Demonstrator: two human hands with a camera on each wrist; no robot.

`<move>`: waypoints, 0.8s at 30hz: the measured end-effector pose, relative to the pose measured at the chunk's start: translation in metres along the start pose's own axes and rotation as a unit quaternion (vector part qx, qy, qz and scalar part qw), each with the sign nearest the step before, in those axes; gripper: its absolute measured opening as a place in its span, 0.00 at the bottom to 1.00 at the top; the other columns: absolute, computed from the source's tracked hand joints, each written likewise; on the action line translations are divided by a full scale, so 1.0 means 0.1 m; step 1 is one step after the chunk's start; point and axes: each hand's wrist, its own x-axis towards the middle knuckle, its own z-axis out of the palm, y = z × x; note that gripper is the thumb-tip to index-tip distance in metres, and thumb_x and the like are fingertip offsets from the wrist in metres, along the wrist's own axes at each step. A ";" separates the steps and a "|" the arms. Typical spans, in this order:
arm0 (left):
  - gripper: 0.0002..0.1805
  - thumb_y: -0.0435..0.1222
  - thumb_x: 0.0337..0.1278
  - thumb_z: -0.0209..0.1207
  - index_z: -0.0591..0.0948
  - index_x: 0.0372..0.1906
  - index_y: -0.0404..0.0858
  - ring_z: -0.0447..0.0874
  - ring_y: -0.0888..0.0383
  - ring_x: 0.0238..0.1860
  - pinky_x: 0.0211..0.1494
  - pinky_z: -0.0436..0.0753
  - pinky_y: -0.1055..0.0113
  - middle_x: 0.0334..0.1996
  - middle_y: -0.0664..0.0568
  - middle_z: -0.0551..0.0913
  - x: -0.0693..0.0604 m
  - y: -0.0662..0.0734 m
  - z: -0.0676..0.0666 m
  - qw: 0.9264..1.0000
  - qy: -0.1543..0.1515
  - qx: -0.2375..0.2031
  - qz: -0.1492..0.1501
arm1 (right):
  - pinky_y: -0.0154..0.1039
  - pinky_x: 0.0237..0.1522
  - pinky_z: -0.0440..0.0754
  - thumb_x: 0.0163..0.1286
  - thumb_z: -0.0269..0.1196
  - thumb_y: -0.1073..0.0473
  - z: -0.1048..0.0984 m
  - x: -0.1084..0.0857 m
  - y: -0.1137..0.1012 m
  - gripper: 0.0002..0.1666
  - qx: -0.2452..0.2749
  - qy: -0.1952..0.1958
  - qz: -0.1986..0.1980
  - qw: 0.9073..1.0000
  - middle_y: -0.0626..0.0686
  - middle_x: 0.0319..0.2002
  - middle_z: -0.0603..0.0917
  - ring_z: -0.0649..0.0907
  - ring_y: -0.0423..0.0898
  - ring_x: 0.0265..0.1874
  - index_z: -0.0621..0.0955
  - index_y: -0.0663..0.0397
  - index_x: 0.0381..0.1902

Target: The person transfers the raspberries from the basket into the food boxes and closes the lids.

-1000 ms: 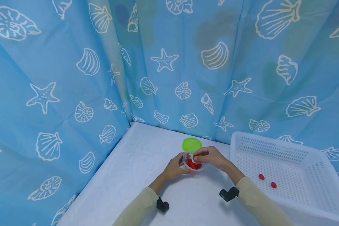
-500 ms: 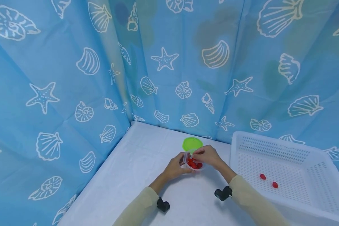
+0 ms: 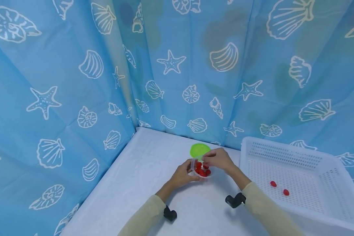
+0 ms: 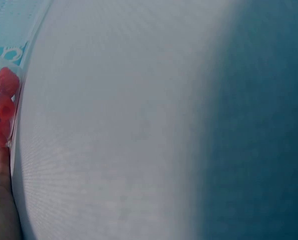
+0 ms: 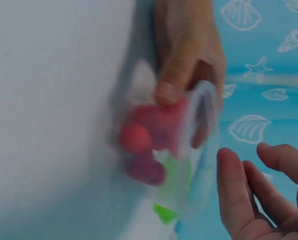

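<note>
My left hand [image 3: 183, 175] grips a small clear plastic tub [image 3: 192, 164] from its left side, tilted with the mouth toward the right hand. Several red raspberries [image 3: 202, 172] lie inside; in the left wrist view, raspberries [image 4: 5, 107] press against the clear wall. My right hand [image 3: 219, 159] hovers at the tub's mouth. In the right wrist view this right hand [image 5: 261, 195] has thumb and fingers apart, with nothing between them. There the left thumb lies on the tub's outer wall. A green lid [image 3: 199, 149] rests on the table just behind the tub.
A large white perforated basket [image 3: 299, 172] stands at the right, with two raspberries [image 3: 279, 187] on its floor. White cloth [image 3: 153, 154] covers the table. A blue shell-print curtain [image 3: 177, 82] borders the back and left. Black wrist cameras [image 3: 235, 200] sit on both sleeves.
The right fingers held a raspberry at the tub's mouth a second ago and have let it go inside. The right hand has drawn up slightly; the left hand and tub have hardly moved.
</note>
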 end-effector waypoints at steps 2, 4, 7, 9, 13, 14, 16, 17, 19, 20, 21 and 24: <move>0.44 0.45 0.43 0.75 0.67 0.69 0.51 0.71 0.62 0.64 0.59 0.77 0.67 0.62 0.62 0.73 0.00 0.01 0.00 1.000 0.002 0.001 -0.004 | 0.42 0.43 0.85 0.65 0.68 0.57 -0.10 -0.03 -0.05 0.15 0.005 -0.001 -0.014 1.000 0.54 0.38 0.85 0.87 0.47 0.36 0.85 0.59 0.46; 0.45 0.45 0.43 0.75 0.66 0.69 0.49 0.71 0.62 0.64 0.59 0.77 0.67 0.62 0.62 0.73 0.00 0.02 0.00 1.000 0.002 0.002 -0.008 | 0.43 0.44 0.85 0.65 0.67 0.57 -0.23 -0.05 -0.09 0.16 0.005 -0.005 -0.028 1.000 0.55 0.38 0.85 0.87 0.49 0.36 0.84 0.61 0.47; 0.45 0.45 0.44 0.75 0.66 0.70 0.47 0.71 0.62 0.64 0.58 0.77 0.67 0.62 0.62 0.74 0.00 0.02 0.01 1.000 0.001 0.004 -0.015 | 0.42 0.43 0.85 0.67 0.66 0.56 -0.46 -0.07 -0.11 0.17 -0.006 -0.005 -0.036 0.999 0.57 0.39 0.86 0.88 0.49 0.37 0.83 0.62 0.48; 0.44 0.44 0.45 0.75 0.67 0.69 0.47 0.71 0.62 0.64 0.58 0.77 0.67 0.61 0.61 0.74 -0.01 0.02 0.01 1.000 0.002 0.006 -0.016 | 0.41 0.43 0.85 0.67 0.66 0.55 -0.62 -0.08 -0.10 0.18 -0.022 0.000 -0.037 0.999 0.57 0.40 0.86 0.88 0.49 0.37 0.82 0.63 0.48; 0.43 0.42 0.45 0.75 0.67 0.69 0.48 0.71 0.61 0.64 0.58 0.78 0.66 0.61 0.61 0.74 -0.01 0.02 0.00 1.000 0.008 0.008 -0.017 | 0.43 0.44 0.85 0.69 0.64 0.55 -0.96 -0.11 -0.01 0.19 -0.053 0.015 -0.036 0.998 0.59 0.42 0.85 0.87 0.49 0.37 0.81 0.64 0.51; 0.43 0.43 0.45 0.75 0.67 0.68 0.48 0.71 0.60 0.64 0.59 0.77 0.66 0.61 0.61 0.74 -0.01 0.02 -0.01 1.000 0.010 0.008 -0.017 | 0.45 0.44 0.85 0.69 0.64 0.56 -1.04 -0.12 0.03 0.20 -0.058 0.018 -0.038 0.997 0.60 0.42 0.85 0.87 0.50 0.38 0.80 0.65 0.52; 0.43 0.43 0.45 0.75 0.67 0.68 0.49 0.71 0.61 0.64 0.59 0.77 0.66 0.61 0.62 0.74 0.00 0.01 -0.01 1.000 0.009 0.010 -0.018 | 0.46 0.45 0.84 0.69 0.63 0.57 -1.20 -0.16 0.10 0.20 -0.073 0.025 -0.043 0.996 0.62 0.44 0.84 0.87 0.51 0.39 0.79 0.66 0.53; 0.43 0.44 0.45 0.75 0.67 0.68 0.49 0.71 0.61 0.64 0.59 0.77 0.66 0.61 0.62 0.74 0.00 0.01 -0.01 1.000 0.009 0.009 -0.018 | 0.46 0.46 0.84 0.70 0.63 0.57 -1.28 -0.18 0.14 0.20 -0.080 0.027 -0.044 0.995 0.62 0.44 0.84 0.87 0.52 0.39 0.79 0.67 0.53; 0.43 0.44 0.45 0.75 0.67 0.69 0.50 0.71 0.61 0.65 0.59 0.77 0.67 0.61 0.62 0.74 0.01 0.01 -0.01 1.000 0.007 0.009 -0.016 | 0.45 0.45 0.84 0.70 0.63 0.56 -1.42 -0.23 0.23 0.21 -0.091 0.028 -0.047 0.994 0.63 0.46 0.83 0.87 0.52 0.40 0.78 0.67 0.53; 0.43 0.44 0.45 0.75 0.67 0.69 0.49 0.71 0.61 0.65 0.59 0.77 0.67 0.61 0.62 0.74 0.01 0.01 -0.01 1.000 0.006 0.008 -0.015 | 0.44 0.45 0.84 0.70 0.63 0.56 -1.49 -0.26 0.27 0.22 -0.093 0.026 -0.048 0.994 0.64 0.46 0.83 0.86 0.53 0.40 0.78 0.68 0.54; 0.43 0.44 0.45 0.75 0.67 0.69 0.49 0.71 0.60 0.65 0.59 0.77 0.66 0.62 0.61 0.74 0.01 0.02 -0.01 1.000 0.005 0.005 -0.012 | 0.43 0.45 0.85 0.70 0.63 0.56 -1.55 -0.28 0.31 0.22 -0.099 0.023 -0.049 0.994 0.64 0.47 0.83 0.86 0.52 0.40 0.78 0.68 0.54; 0.43 0.43 0.46 0.75 0.67 0.69 0.48 0.71 0.60 0.65 0.59 0.77 0.66 0.62 0.60 0.74 0.00 0.02 0.00 1.000 0.003 0.001 -0.013 | 0.44 0.44 0.85 0.69 0.64 0.55 -1.71 -0.37 0.45 0.23 -0.115 0.007 -0.057 0.992 0.63 0.47 0.83 0.86 0.53 0.40 0.78 0.68 0.54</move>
